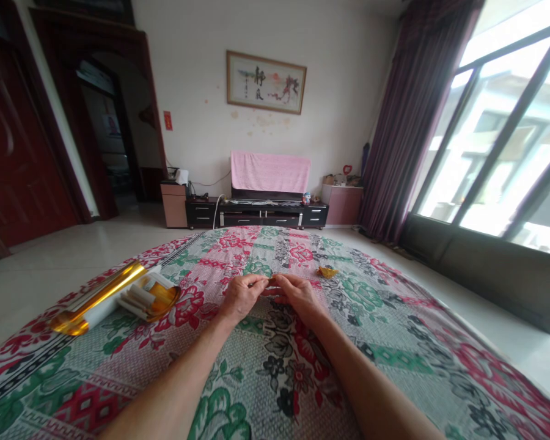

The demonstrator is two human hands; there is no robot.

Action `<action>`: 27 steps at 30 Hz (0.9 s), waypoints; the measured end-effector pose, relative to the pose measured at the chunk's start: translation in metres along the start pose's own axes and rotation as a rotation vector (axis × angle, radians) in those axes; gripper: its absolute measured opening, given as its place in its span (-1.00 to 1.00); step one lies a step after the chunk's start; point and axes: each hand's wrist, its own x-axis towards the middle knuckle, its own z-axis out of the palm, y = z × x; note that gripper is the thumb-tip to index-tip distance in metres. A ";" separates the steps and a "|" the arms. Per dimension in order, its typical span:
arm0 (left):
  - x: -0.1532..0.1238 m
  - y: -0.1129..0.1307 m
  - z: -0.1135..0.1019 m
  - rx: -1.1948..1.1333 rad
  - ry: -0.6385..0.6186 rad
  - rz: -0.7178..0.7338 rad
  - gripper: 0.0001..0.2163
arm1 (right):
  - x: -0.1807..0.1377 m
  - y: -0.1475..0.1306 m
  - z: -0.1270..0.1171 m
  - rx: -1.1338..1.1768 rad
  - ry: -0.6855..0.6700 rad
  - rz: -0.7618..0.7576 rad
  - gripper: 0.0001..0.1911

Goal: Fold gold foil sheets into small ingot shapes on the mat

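Observation:
Above the flower-patterned cloth (238,379), my left hand (244,293) and my right hand (297,293) meet at the fingertips, both closed in a pinch. A small brownish-gold piece (271,282) shows between them; fingers cover most of it, so its kind and shape are unclear. To the right of my right hand lies a small folded gold piece (327,272), like shiny foil paper, apart from the hand. Left of my left hand, a tray-like gold-edged holder (170,304) carries white and gold pieces, beside a shiny gold roll or sheet (105,297).
The cloth covers a wide, rounded surface in front of me. Beyond it stand a low black cabinet (242,220) and a screen under a pink towel (270,171). A purple curtain (394,134) and windows are at right, a red door (22,134) at left.

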 end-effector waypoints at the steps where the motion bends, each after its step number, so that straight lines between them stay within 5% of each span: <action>1: 0.000 0.000 0.000 0.007 -0.002 0.014 -0.76 | 0.000 0.000 0.000 -0.003 0.009 0.003 -0.62; 16: 0.004 -0.009 0.004 -0.305 0.056 -0.201 -0.70 | 0.001 0.007 -0.003 0.008 -0.015 -0.027 -0.62; 27: 0.004 -0.004 0.005 -0.274 0.075 -0.162 -0.74 | 0.001 0.001 0.002 -0.009 0.017 0.004 -0.66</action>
